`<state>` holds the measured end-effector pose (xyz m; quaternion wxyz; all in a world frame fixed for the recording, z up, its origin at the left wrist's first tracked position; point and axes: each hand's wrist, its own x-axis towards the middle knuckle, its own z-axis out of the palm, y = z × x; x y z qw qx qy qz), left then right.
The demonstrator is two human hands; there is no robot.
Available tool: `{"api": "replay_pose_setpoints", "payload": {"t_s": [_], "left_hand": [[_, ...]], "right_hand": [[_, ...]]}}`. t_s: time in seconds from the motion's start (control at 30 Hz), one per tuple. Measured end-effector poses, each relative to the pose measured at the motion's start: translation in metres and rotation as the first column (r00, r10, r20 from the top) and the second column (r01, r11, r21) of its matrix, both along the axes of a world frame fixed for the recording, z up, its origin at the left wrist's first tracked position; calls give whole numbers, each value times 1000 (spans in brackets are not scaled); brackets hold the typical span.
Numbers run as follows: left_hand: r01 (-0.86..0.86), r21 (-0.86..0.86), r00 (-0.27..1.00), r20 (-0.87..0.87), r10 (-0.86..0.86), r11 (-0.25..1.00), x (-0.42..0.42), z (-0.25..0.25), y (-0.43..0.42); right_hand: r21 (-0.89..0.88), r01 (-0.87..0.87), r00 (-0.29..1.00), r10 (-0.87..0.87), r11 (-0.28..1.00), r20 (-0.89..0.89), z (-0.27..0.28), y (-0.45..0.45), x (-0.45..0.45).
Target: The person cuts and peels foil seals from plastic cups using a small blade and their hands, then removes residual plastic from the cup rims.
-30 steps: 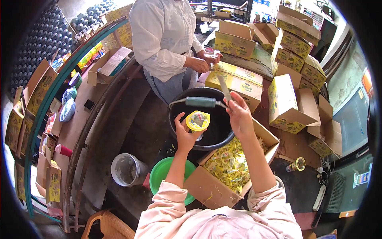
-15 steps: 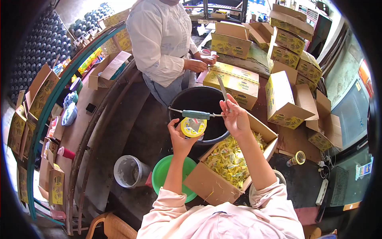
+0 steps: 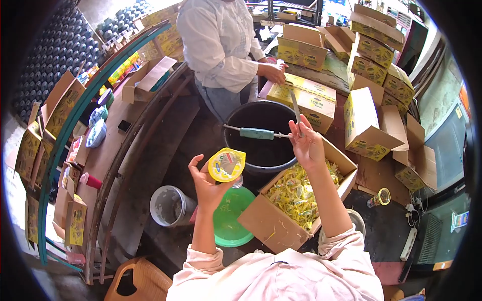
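Note:
My left hand (image 3: 207,186) grips a clear plastic drink cup with a yellow printed film lid (image 3: 227,165), the lid turned up toward me. In my right hand (image 3: 310,149) is a knife (image 3: 295,105), its blade pointing up and away from me; the fingers cover its lower end. Beyond both hands stands a large black bucket (image 3: 246,114) with a blue-gripped handle across it. Below my right hand, an open carton (image 3: 266,218) holds yellow scraps of packaging (image 3: 296,195). A green basin (image 3: 233,220) lies below the cup.
A co-worker in a white shirt (image 3: 218,45) stands ahead, hands at a closed lemon carton (image 3: 306,98). Open cartons (image 3: 364,123) are stacked at the right. A grey bucket (image 3: 168,205) stands left of the basin. Another cup (image 3: 379,197) is at the right.
My left hand has moved the cup left and away from the bucket handle, turning its lid. My right hand with the knife has shifted slightly right in view. The co-worker's hands have drawn together.

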<state>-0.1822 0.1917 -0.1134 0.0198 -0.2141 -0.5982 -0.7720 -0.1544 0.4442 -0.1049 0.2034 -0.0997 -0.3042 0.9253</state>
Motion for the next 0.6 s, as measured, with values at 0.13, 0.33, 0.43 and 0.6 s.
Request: {"api": "replay_pose_setpoints", "payload": {"t_s": [0.13,0.33,0.43,0.6], "left_hand": [[-83,-95,997,-7,82,992,14,-8,-35],[-234,-128,972,-58,229,964,16,-7,-74],[-274,-114,960,-94,265,955,6,3,-78],[-233,-104,965,-149,217,967,-21,26,-52]], "right_hand": [[121,-30,994,16,992,112,6,-14,16],[234,-149,983,118,961,140,-48,-22,29],[191,-77,987,48,979,151,-61,-34,33],[209,-56,997,44,976,61,-74,-33,30]]}}
